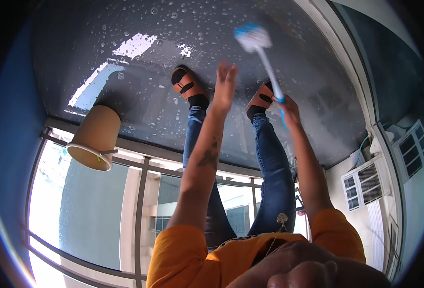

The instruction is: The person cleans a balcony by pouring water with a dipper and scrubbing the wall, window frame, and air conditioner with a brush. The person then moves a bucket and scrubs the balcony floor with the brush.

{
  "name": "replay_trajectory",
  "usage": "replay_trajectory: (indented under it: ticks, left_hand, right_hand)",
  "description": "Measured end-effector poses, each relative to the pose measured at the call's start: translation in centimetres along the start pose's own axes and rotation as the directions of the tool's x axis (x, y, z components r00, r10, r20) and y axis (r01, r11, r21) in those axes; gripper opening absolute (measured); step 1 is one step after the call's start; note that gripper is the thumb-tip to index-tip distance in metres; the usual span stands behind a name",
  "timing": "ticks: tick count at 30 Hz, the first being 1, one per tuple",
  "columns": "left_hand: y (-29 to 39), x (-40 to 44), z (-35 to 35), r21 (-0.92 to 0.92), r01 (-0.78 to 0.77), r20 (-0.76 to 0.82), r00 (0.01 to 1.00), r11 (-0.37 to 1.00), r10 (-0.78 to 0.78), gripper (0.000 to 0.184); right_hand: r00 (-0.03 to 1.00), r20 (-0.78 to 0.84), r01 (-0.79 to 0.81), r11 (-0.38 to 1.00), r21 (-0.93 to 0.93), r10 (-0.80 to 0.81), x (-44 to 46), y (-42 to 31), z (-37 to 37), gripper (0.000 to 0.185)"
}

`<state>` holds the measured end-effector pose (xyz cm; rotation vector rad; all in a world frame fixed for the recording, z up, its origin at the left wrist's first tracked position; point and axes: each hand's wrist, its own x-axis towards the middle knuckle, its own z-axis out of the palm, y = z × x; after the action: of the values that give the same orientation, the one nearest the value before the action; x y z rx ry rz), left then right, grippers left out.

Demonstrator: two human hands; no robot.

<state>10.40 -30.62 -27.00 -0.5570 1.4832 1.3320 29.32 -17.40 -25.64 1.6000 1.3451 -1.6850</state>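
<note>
My right hand [290,111] is closed around the handle of a white and blue scrub brush [269,65]. The brush head, blurred by motion, is above the wet dark floor [125,19], which is dotted with suds; whether the bristles touch it I cannot tell. My left hand [225,89] is held out in the air with its fingers stretched and slightly blurred, and nothing is in it. Below the hands are my two feet in brown sandals [189,84] over dark socks.
A beige bucket [96,132] with a handle stands at the left, by a metal-framed railing [142,201] with bright glass. A blue wall [15,120] rises at the far left. On the right are a window frame [353,53] and an air-conditioner unit [363,185].
</note>
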Motion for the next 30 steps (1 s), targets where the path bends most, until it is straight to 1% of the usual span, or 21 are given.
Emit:
replay_trajectory:
  ticks: [1,2,3,4,5,8,10,11,12,13,16,17,18,19,20,21,22,25,27,29,30]
  left_hand:
    - [-1.9,-1.1,-0.7,0.071,-0.007,-0.003,1.000,0.997,0.007,0.066]
    - [-3.4,-2.4,-1.3,0.140,-0.015,-0.007,1.000,0.990,0.016,0.067]
    - [-4.4,-4.2,-1.7,0.140,0.030,0.006,0.999,0.990,-0.031,0.065]
    - [-5.1,-6.2,-1.8,0.141,0.077,0.018,0.997,0.987,-0.080,0.064]
    - [-5.5,-7.9,-1.7,0.126,0.154,0.019,0.987,0.980,-0.157,0.058]
    - [-5.8,-11.7,-1.3,0.098,0.270,0.037,0.961,0.958,-0.274,0.048]
    - [-6.2,-12.4,-1.5,0.088,0.316,0.056,0.945,0.945,-0.321,0.044]
    - [-6.7,-12.5,-1.8,0.102,0.292,0.048,0.953,0.951,-0.298,0.041]
    - [-7.3,-12.5,-1.8,0.111,0.268,0.043,0.961,0.957,-0.274,0.038]
    - [-7.6,-12.1,-1.8,0.111,0.271,0.060,0.958,0.956,-0.279,0.038]
    - [-7.9,-11.1,-1.7,0.022,0.367,-0.037,0.930,0.930,-0.366,0.037]
    - [-8.4,-11.2,-1.8,0.029,0.369,-0.028,0.929,0.929,-0.368,0.037]
    - [-9.3,-10.9,-1.9,-0.045,0.263,0.021,0.965,0.964,-0.263,0.038]
    - [-10.1,-10.6,-2.2,-0.126,0.160,0.056,0.987,0.979,-0.154,0.038]
    - [-10.5,-10.6,-2.8,-0.192,0.165,0.115,0.983,0.968,-0.145,0.041]
    - [-11.1,-10.6,-3.2,-0.189,0.163,0.116,0.983,0.968,-0.143,0.041]
    - [-11.4,-10.1,-3.3,-0.162,0.168,0.047,0.986,0.972,-0.163,0.040]
    - [-9.3,-9.7,-2.9,-0.030,0.280,-0.083,0.956,0.960,-0.281,0.036]
    - [-8.4,-9.8,-2.3,0.039,0.275,-0.051,0.961,0.961,-0.273,0.032]
    - [-8.1,-10.0,-1.9,0.021,0.302,0.003,0.953,0.953,-0.302,0.032]
    - [-7.9,-10.1,-1.8,0.010,0.302,-0.005,0.953,0.953,-0.302,0.032]
  right_hand:
    - [0.987,-0.158,-0.044,0.999,-0.019,0.041,-1.3,2.7,-2.0,0.032]
    - [0.974,-0.216,-0.077,0.994,-0.073,0.059,-1.3,7.3,-5.2,0.029]
    - [0.971,-0.234,-0.032,0.997,0.077,0.049,-1.2,12.4,-8.6,0.031]
    - [0.923,-0.377,-0.092,0.996,-0.011,0.081,-2.1,13.6,-10.4,0.036]
    - [0.865,-0.478,-0.163,0.987,0.015,0.150,-2.7,13.0,-11.4,0.037]
    - [0.814,-0.502,-0.227,0.956,0.186,0.291,0.2,14.8,-15.4,0.035]
    - [0.796,-0.453,-0.224,0.890,0.396,0.402,4.5,14.2,-16.0,0.026]
    - [0.747,-0.516,-0.098,0.837,0.538,0.419,7.1,12.6,-14.5,0.021]
    - [0.793,-0.483,-0.103,0.863,0.495,0.372,9.5,11.1,-12.7,0.020]
    - [0.825,-0.474,-0.005,0.842,0.540,0.309,12.2,10.9,-9.4,0.023]
    - [0.955,-0.264,0.056,0.793,0.606,0.134,12.1,-0.7,9.5,0.033]
    - [0.969,-0.175,-0.024,0.767,0.642,0.177,11.3,-6.1,14.9,0.030]
    - [0.975,-0.085,-0.096,0.737,0.669,0.204,11.1,-10.7,20.0,0.028]
    - [0.897,-0.154,0.432,0.747,0.505,-0.415,14.8,-10.4,25.9,0.029]
    - [0.948,0.151,0.124,0.762,0.635,-0.280,9.2,-19.3,23.8,0.033]
    - [0.867,0.300,0.204,0.834,0.514,-0.397,9.8,-21.9,24.9,0.038]
    - [0.845,0.270,0.295,0.824,0.484,-0.462,9.7,-23.5,25.1,0.046]
    - [0.875,0.171,0.326,0.812,0.484,-0.453,8.4,-22.0,19.6,0.052]
    - [0.948,0.155,0.192,0.889,0.417,-0.278,7.8,-16.6,13.1,0.062]
    - [0.982,-0.086,0.183,0.952,0.247,-0.167,6.1,-9.2,6.3,0.070]
    - [0.906,-0.328,0.386,0.838,0.386,-0.266,7.7,-2.3,3.5,0.061]
